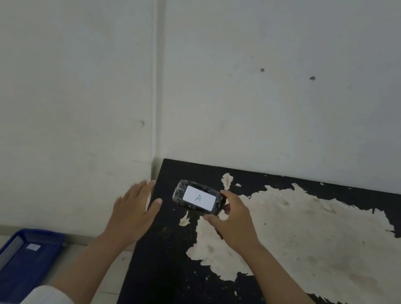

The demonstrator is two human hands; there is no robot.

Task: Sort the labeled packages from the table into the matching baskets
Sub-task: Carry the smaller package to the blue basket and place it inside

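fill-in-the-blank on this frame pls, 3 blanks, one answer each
1. The label on the black package shows the letter ____.
2. The package is held by the ____ hand.
3. The basket on the floor is ____ in colour.

Missing words: A; right; blue

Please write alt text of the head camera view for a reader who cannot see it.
The right hand holds a black wrapped package with a white label reading "A" above a worn black table. The open left hand reaches toward it; a blue basket sits on the floor at lower left.
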